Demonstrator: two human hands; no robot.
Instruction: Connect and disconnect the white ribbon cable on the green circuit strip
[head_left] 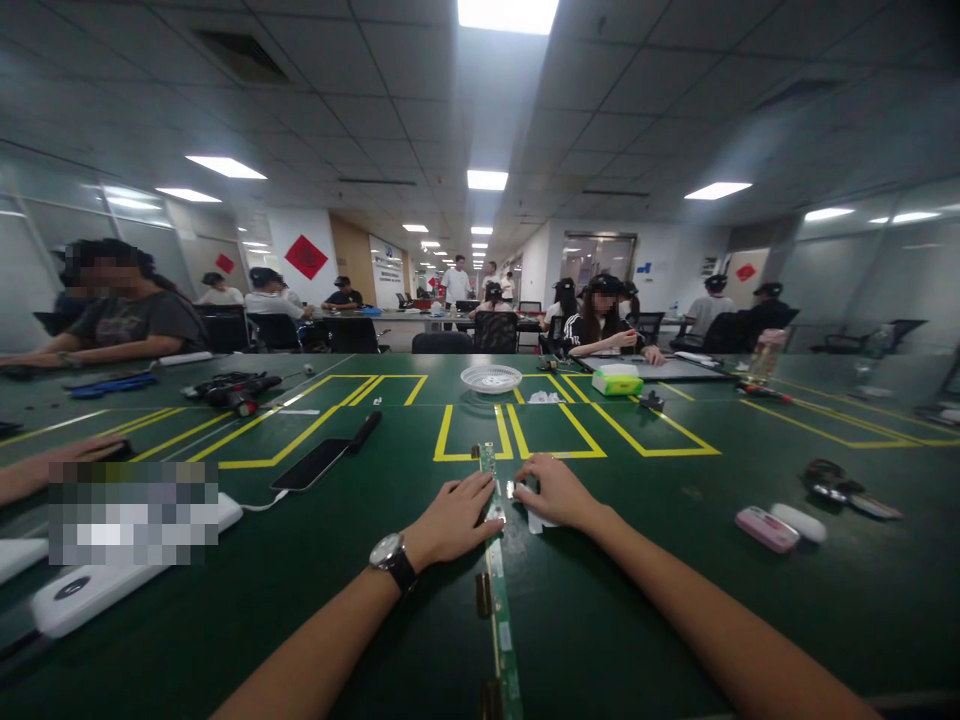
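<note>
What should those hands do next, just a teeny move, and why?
I'd guess the right hand could ease its fingertips a little closer to the long green strip. They are right beside it, near a small pale piece, and the left hand already rests on the strip, which may steady it.

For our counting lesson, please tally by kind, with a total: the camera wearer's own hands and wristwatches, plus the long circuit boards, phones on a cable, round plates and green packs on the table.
Hands: 2 (left hand, right hand)
Wristwatch: 1
Long circuit board: 1
Phone on a cable: 1
Round plate: 1
Green pack: 1
Total: 7
</note>
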